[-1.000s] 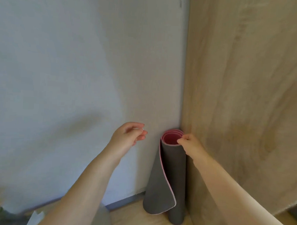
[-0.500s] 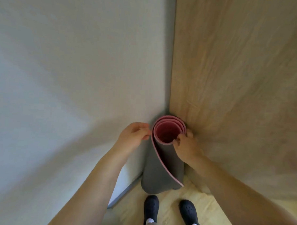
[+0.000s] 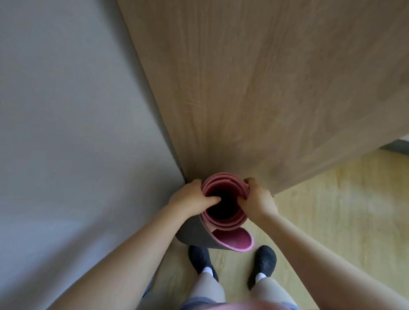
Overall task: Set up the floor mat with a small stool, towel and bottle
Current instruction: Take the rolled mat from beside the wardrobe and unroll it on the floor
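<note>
Both hands now clamp rolled mat [image 3: 222, 216] rim: left hand [image 3: 189, 199], right hand [image 3: 257, 201] (thumbs inside). Mat upright in corner, on floor [image 3: 337, 207]. Unrolling, stool, towel, bottle all pending.

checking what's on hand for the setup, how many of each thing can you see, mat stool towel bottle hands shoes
rolled mat: 1
stool: 0 in view
towel: 0 in view
bottle: 0 in view
hands: 2, left hand and right hand, both gripping the mat's top rim
black shoes: 2, one and another
total: 5
</note>
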